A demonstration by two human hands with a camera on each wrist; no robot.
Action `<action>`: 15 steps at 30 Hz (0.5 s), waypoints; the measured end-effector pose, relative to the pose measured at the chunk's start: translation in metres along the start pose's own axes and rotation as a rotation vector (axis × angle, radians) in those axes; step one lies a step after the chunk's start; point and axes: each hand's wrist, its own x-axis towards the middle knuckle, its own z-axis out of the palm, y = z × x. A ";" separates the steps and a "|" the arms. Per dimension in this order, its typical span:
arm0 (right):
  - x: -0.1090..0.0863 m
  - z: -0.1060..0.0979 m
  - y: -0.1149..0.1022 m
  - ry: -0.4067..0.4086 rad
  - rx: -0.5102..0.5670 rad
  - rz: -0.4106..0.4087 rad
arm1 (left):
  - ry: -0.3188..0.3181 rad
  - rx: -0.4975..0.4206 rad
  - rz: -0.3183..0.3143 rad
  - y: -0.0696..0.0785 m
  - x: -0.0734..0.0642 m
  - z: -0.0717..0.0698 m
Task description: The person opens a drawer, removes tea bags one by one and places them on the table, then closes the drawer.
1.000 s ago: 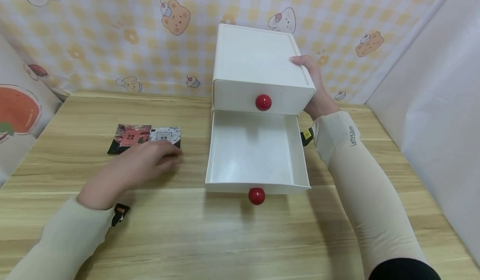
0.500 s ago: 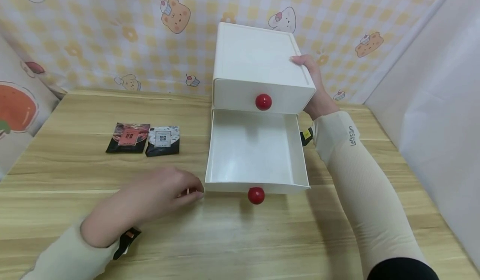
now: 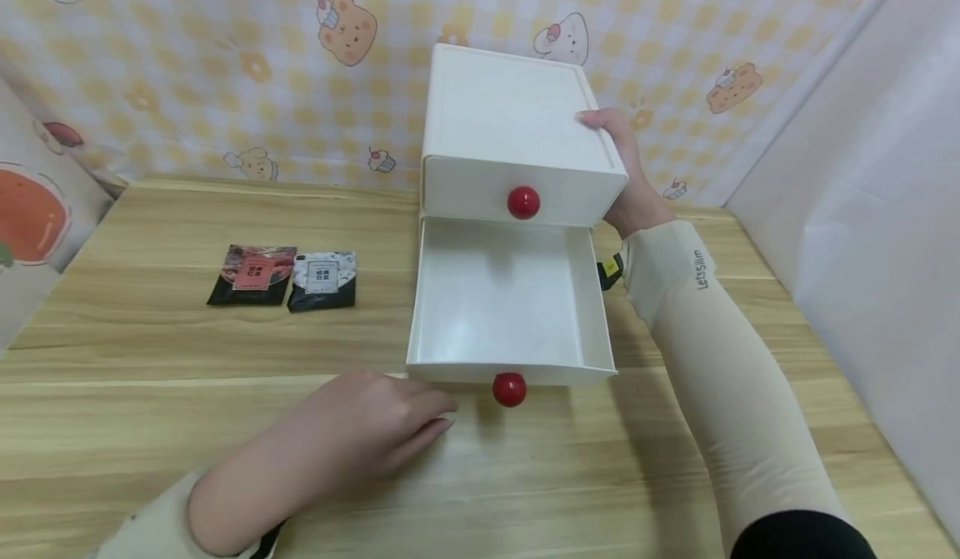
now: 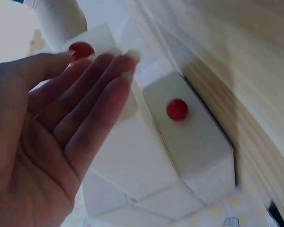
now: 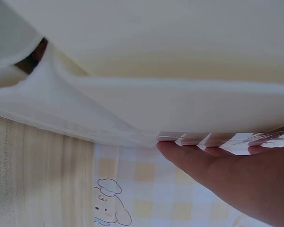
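A white plastic drawer cabinet [image 3: 510, 109] stands against the back cloth. Its shut top drawer bears a red knob [image 3: 523, 202]; below, a drawer [image 3: 495, 309] is pulled out, with nothing visible inside. My left hand [image 3: 367, 426] is just in front of the pulled-out drawer's lower left corner, left of its red knob [image 3: 510, 390]. It holds nothing, its fingers extended in the left wrist view. At the cabinet's right side, my right hand [image 3: 622, 167] rests its thumb on the top edge; its straight fingers [image 5: 194, 161] lie against the wall in the right wrist view.
Two small sachets lie on the wooden table [image 3: 150, 426] to the left: a red and black sachet [image 3: 251, 276] and a white and black sachet [image 3: 322, 280]. A shut lower drawer [image 4: 199, 146] with a red knob shows in the left wrist view.
My left hand has moved from over the sachets, rightward and toward me, to the pulled-out drawer's front. My right hand has stayed on the cabinet.
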 end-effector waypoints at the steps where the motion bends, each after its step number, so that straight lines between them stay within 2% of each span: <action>1: 0.000 0.000 0.000 0.001 0.004 -0.001 | 0.029 0.006 0.016 0.002 0.001 0.001; 4: 0.000 0.001 0.000 0.001 0.003 -0.007 | 0.099 0.025 0.039 0.008 0.004 0.002; 9: 0.000 0.001 0.000 0.004 -0.003 -0.010 | 0.156 0.049 0.042 0.016 0.009 0.002; 15: 0.000 0.001 0.000 0.009 0.000 0.008 | 0.171 0.096 0.048 0.024 0.019 0.004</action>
